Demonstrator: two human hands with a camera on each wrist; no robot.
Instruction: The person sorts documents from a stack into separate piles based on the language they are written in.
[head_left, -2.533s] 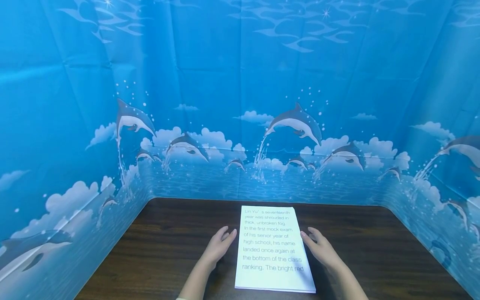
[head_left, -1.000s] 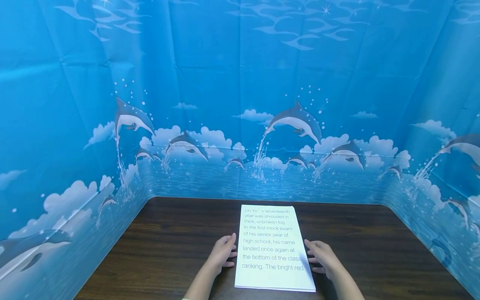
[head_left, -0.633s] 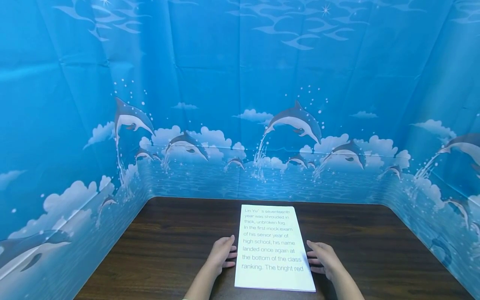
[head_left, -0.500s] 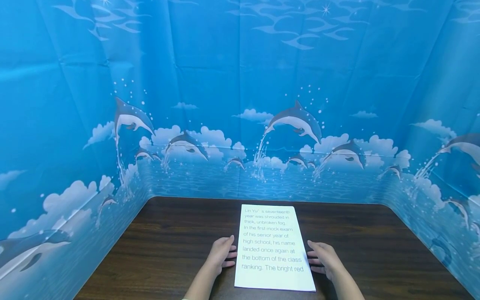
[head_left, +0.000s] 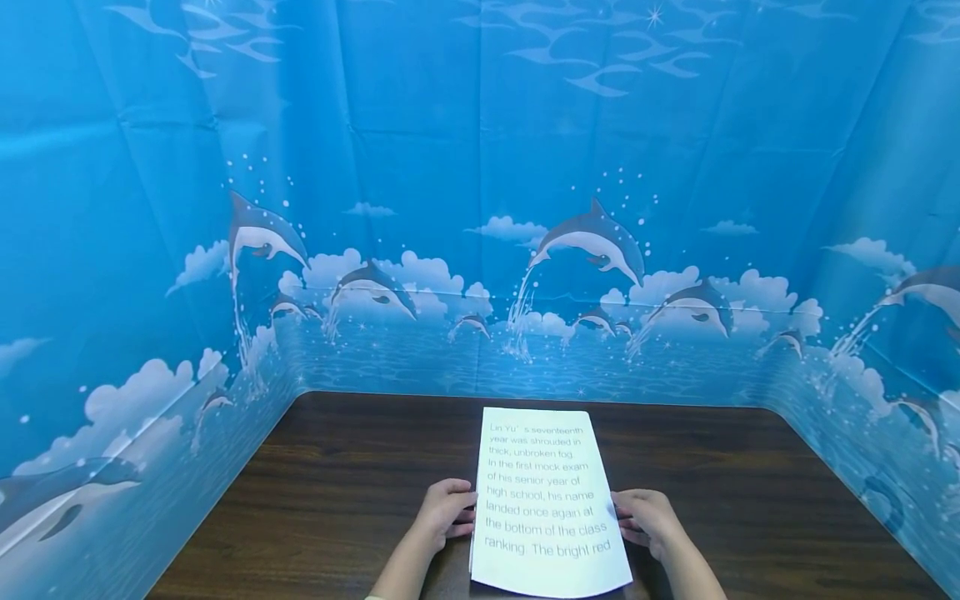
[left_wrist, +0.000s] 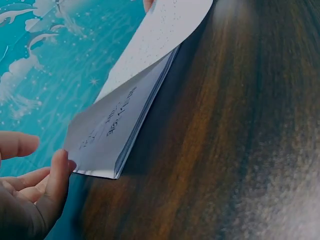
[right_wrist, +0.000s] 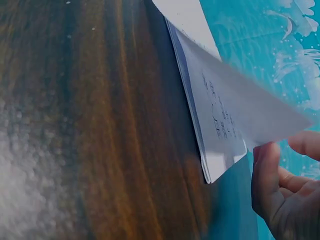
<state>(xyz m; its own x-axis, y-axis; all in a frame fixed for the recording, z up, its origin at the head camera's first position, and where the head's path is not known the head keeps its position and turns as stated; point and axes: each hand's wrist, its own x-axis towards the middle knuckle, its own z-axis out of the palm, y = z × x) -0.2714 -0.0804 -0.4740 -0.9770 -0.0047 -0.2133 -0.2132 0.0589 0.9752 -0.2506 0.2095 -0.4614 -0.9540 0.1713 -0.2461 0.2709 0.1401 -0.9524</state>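
Observation:
A stack of white paper point(head_left: 551, 571) printed with large English text lies on the dark wooden table. Its top sheet point(head_left: 536, 525) is lifted and bowed, and in both wrist views shaded printed paper shows beneath it. My left hand point(head_left: 435, 517) holds the sheet's left edge; in the left wrist view a fingertip point(left_wrist: 61, 160) is right at the paper. At the opposite edge my right hand point(head_left: 651, 521) pinches the sheet between thumb and fingers. The right wrist view shows the raised sheet point(right_wrist: 265, 107) peaking beside that thumb and finger.
Wood-grain table point(head_left: 360, 450) extends on both sides of the stack. A blue curtain point(head_left: 480, 208) printed with dolphins and clouds encloses the table at the back, left and right.
Earlier the stack lay flat with both hands beside it. Now the fingers have closed on its side edges, and the top sheet has risen, its near edge curving and shifting toward me.

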